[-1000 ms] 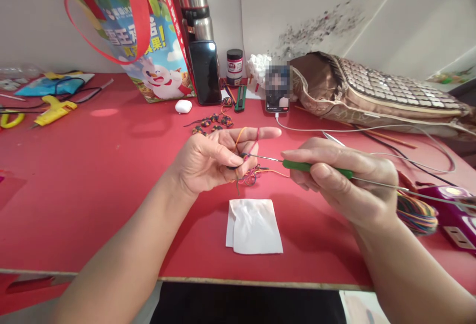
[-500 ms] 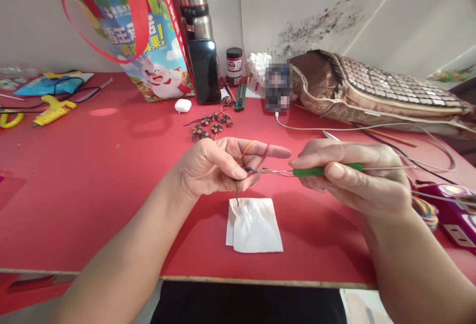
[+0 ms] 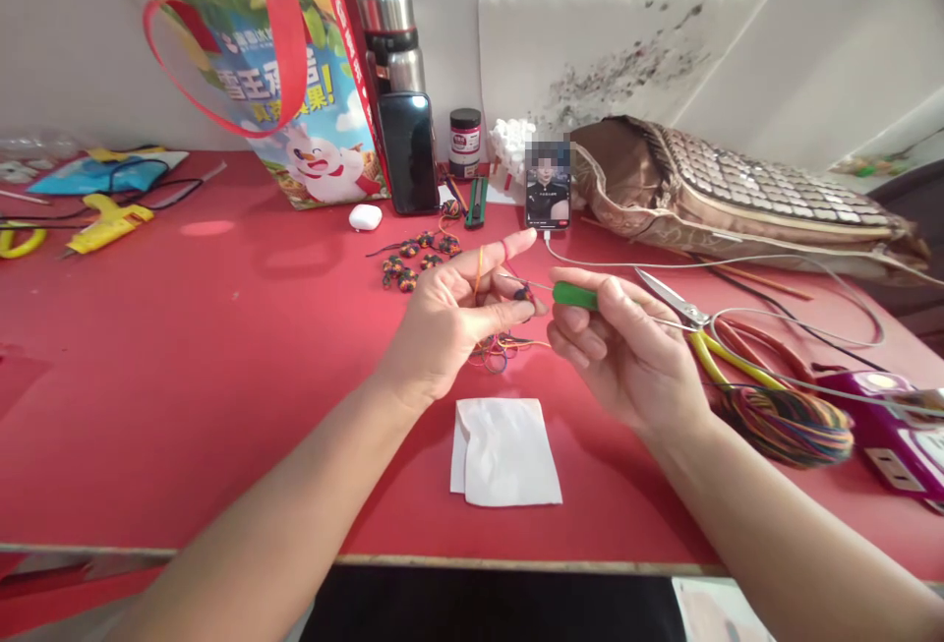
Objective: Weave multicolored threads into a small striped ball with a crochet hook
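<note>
My left hand [image 3: 461, 313] pinches a small multicoloured crochet piece [image 3: 522, 294] between thumb and fingers, with the yarn looped over its raised forefinger. My right hand [image 3: 626, 352] is closed round a green-handled crochet hook [image 3: 575, 296] whose metal tip meets the piece. Loose multicoloured yarn [image 3: 498, 352] hangs below the left hand onto the red table [image 3: 221, 347]. The yarn ball [image 3: 789, 424] lies right of my right wrist.
A white folded paper [image 3: 505, 452] lies near the front edge. Several small crocheted flowers [image 3: 417, 257], a white earbud case [image 3: 364, 216], two phones [image 3: 408, 152] [image 3: 548, 187], a printed bag [image 3: 272, 72], scissors [image 3: 689, 316], a cushion [image 3: 737, 195] and a purple power strip [image 3: 896, 421] stand around.
Both hands have moved away from me and slightly up. The right hand turned so its palm faces me, and the hook tip stays in the piece.
</note>
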`<state>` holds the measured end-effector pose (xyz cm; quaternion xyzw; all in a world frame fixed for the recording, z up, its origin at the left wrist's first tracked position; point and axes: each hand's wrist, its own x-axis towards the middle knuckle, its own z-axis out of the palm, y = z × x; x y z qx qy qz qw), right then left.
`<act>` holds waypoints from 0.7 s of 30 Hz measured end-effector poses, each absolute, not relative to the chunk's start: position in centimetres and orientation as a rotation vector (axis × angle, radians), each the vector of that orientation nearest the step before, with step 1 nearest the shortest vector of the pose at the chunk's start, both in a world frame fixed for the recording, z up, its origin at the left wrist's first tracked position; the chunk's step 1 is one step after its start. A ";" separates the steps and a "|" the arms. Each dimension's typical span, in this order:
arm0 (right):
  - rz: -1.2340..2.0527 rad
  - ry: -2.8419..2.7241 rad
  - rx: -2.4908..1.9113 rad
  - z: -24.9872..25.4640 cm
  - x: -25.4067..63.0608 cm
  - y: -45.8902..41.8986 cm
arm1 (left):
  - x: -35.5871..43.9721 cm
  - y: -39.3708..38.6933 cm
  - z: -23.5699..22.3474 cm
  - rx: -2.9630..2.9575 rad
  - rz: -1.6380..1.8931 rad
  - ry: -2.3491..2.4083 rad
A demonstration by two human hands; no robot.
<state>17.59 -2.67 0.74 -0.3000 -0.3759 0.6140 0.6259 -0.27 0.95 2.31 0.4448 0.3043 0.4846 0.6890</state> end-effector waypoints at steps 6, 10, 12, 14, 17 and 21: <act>1.428 -0.842 -0.742 0.6 17.9 -2.3 | -0.3 0.8 2.1 1.110 1.144 0.699; 1.441 -0.815 -0.727 0.5 18.0 -2.2 | -0.4 0.8 1.8 1.105 1.138 0.737; 1.450 -0.793 -0.707 0.4 17.9 -2.1 | -0.3 0.9 1.6 1.045 1.140 0.727; 1.449 -0.779 -0.700 0.2 17.7 -2.1 | -0.1 1.0 1.4 0.980 1.137 0.728; 1.446 -0.782 -0.715 0.0 17.6 -2.1 | 0.3 1.2 1.2 0.934 1.131 0.743; 1.449 -0.807 -0.726 -0.1 17.6 -2.1 | 0.6 1.2 1.0 0.943 1.130 0.763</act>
